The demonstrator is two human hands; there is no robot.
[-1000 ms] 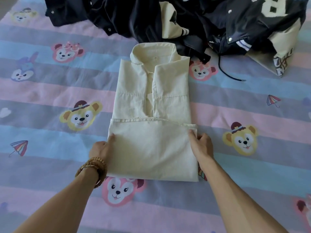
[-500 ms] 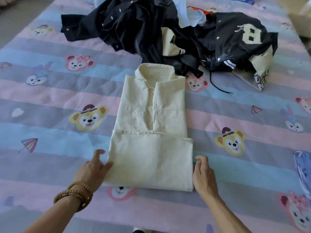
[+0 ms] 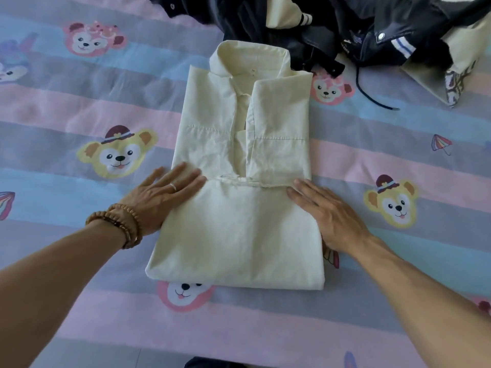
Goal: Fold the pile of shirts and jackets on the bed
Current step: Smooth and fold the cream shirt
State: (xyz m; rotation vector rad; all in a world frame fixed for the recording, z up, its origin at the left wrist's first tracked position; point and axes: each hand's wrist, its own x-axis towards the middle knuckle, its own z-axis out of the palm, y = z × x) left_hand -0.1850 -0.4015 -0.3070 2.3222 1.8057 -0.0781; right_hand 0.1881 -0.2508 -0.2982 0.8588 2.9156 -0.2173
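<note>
Two hands lie flat on the cream shirt [image 3: 239, 197] at frame centre. We note the shirt is folded into a tall rectangle on the striped bedsheet [image 3: 79, 102]: collar at the top, both side panels turned inward so they nearly meet down the middle, and the lower part doubled up over them, its hem forming a horizontal edge just below mid-height. Fabric is pale, lightly creased, with a line of stitching across each panel.

Our left hand [image 3: 162, 195], with a ring and a beaded bracelet [image 3: 117, 224] at the wrist, rests fingers straight and slightly spread on the left edge of the folded-up portion, fingertips near the hem. Our right hand [image 3: 329, 213] mirrors it on the right edge, fingers straight and together, tips at the hem's right end. Neither hand pinches cloth.

Pile of dark jackets [image 3: 332, 25] sits along the top of the frame, touching the shirt's collar; a dark drawstring [image 3: 372, 98] trails from it at upper right. Sheet is printed with cartoon bears and umbrellas.
</note>
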